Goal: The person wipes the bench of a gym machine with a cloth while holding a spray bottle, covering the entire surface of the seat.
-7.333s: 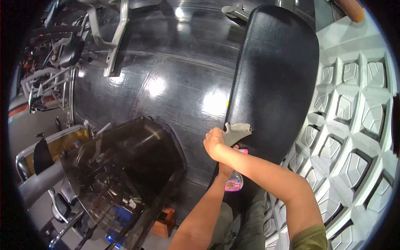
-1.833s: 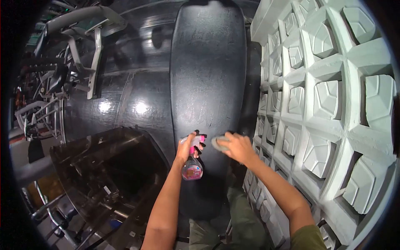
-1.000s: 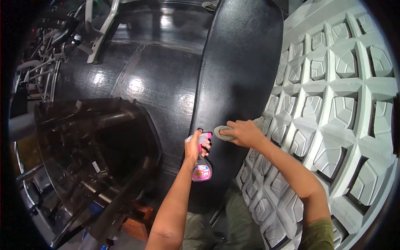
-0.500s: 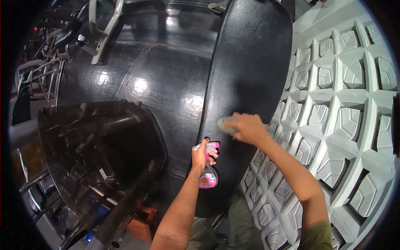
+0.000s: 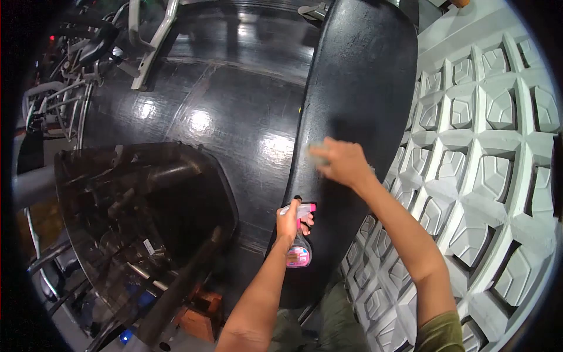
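Note:
A long black padded bench (image 5: 369, 76) runs from the top of the view down toward the person's legs. Near its left edge, my left hand (image 5: 288, 222) is wrapped round the neck of a spray bottle (image 5: 299, 256) with a pink and white trigger head and a pink label. Farther up the pad, my right hand (image 5: 343, 162) presses a small greyish-green cloth (image 5: 317, 156) against the surface. Motion blurs the fingertips and the cloth, and its far side is hidden under the fingers.
A white wall (image 5: 498, 170) with recessed geometric panels rises along the right side. At the left is a dark translucent machine cover (image 5: 146, 223), with gym frames (image 5: 76, 88) behind it. An orange-brown wooden box (image 5: 199, 321) sits low on the floor.
My right hand has moved up the bench with the cloth. My left hand and the bottle appear slightly farther right, as does the bench in the shifted view.

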### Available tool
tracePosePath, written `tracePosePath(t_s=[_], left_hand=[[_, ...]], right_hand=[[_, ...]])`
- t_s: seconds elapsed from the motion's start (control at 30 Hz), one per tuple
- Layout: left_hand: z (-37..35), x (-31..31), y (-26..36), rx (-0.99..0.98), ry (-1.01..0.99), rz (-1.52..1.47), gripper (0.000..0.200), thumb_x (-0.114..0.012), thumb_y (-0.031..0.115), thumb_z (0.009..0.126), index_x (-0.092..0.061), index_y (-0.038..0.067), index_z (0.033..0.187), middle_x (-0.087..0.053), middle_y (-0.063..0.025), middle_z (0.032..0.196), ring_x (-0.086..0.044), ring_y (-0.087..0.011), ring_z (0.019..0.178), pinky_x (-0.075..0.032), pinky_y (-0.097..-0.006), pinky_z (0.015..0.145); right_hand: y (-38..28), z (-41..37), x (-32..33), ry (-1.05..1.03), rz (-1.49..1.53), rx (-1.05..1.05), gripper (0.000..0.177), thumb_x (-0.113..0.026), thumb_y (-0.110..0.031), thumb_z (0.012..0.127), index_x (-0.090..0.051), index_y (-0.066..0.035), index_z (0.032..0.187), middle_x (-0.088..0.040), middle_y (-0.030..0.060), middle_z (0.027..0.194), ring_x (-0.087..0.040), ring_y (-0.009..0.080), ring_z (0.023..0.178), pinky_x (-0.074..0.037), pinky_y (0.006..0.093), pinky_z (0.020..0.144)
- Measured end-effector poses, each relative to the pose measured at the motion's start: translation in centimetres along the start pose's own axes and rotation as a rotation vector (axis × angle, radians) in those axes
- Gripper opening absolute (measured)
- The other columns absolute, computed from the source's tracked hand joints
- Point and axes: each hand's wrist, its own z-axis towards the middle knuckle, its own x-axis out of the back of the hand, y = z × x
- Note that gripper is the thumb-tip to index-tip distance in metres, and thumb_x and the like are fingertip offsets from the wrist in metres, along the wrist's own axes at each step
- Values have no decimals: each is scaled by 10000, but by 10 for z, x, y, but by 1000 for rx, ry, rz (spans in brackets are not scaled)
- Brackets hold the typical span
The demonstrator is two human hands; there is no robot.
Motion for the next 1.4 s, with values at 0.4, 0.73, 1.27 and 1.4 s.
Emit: tracePosePath(t_s=[0.4, 0.73, 1.27, 1.4], left_hand=[[1, 5, 0, -3, -34, -3, 471, -532, 365, 907, -681, -80, 858, -647, -153, 637, -550, -205, 384, -449, -318, 363], [4, 9, -12, -114, -62, -69, 441, -592, 360, 901, -699, -67, 862, -668, -134, 660, -586, -190, 411, -452, -304, 342], [-41, 52, -85, -105, -126, 348, 437, -610, 478, 864, -770, 76, 803, -694, -33, 632, -566, -122, 403, -460, -280, 430], [-42, 44, -74, -106, -75, 443, 446, -611, 443, 867, -758, 31, 783, -693, -52, 621, -571, -127, 404, -464, -274, 428]], right_hand=[[-19, 21, 1, -194, -76, 127, 392, -760, -257, 726, -674, -308, 1105, -615, 30, 923, -672, 259, 822, -537, 422, 666], [-89, 44, -27, -587, -258, 339, 139, -707, -232, 674, -751, -165, 788, -721, 104, 802, -719, 256, 799, -558, 381, 656], [-150, 18, -52, -598, -418, -8, 161, -670, -222, 780, -761, -169, 902, -730, 81, 925, -717, 244, 860, -551, 372, 685], [-111, 4, -33, -236, -451, -122, 329, -744, -232, 750, -687, -261, 1072, -653, 65, 932, -696, 268, 712, -542, 386, 599]])
